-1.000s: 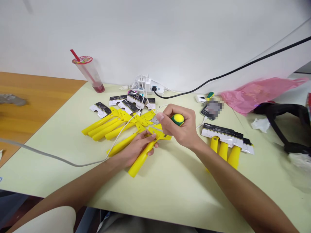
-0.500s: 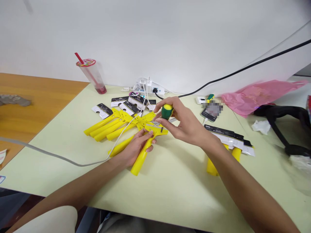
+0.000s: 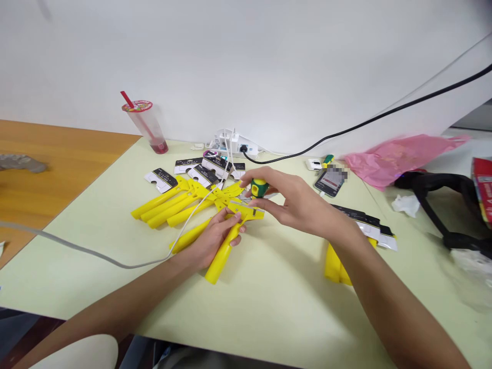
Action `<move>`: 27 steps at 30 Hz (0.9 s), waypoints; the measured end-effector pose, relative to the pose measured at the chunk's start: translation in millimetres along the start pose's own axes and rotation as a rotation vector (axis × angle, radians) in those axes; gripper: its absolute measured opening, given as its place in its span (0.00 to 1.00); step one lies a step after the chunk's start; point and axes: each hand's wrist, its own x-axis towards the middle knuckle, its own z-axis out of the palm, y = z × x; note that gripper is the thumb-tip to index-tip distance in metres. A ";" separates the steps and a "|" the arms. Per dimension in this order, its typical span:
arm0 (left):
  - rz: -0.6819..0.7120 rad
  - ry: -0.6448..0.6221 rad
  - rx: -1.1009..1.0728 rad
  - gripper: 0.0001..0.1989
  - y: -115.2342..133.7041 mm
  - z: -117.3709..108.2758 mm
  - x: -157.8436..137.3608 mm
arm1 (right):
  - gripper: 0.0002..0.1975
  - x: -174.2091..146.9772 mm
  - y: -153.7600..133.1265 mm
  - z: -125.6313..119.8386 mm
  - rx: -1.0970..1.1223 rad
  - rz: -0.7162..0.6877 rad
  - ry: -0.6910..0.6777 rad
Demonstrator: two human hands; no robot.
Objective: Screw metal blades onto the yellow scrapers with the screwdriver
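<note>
My left hand [image 3: 217, 236] is wrapped round the handle of a yellow T-shaped scraper [image 3: 219, 261], whose head carries a metal strip and screws. Above that head, my right hand [image 3: 290, 197] grips a screwdriver [image 3: 260, 188] by its green and yellow handle. The screwdriver points down at the head; whether its tip touches a screw is hard to make out. Several more yellow scrapers [image 3: 169, 210] lie fanned out to the left and behind my left hand. Black and white cards [image 3: 161, 179] are spread behind them.
A power strip [image 3: 249, 148] stands by the wall, its white cable crossing the scrapers. At the back left is a drink cup [image 3: 148, 128]. Rightward are a phone [image 3: 330, 180], carded yellow scrapers [image 3: 333, 264], a pink bag [image 3: 400, 159] and a black strap-like object [image 3: 423, 205].
My right hand has lowered the screwdriver toward the scraper's head and tilted it more upright. My left hand keeps its hold. The view has shifted slightly.
</note>
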 end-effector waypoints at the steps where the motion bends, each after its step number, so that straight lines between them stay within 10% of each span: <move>1: -0.001 0.002 0.003 0.22 0.0 -0.1 -0.1 | 0.17 -0.3 1.7 0.2 -0.013 0.005 0.000; 27: 0.004 -0.030 0.019 0.17 -3.8 -10.9 5.0 | 0.10 -3.2 -0.9 -13.0 0.016 0.052 -0.020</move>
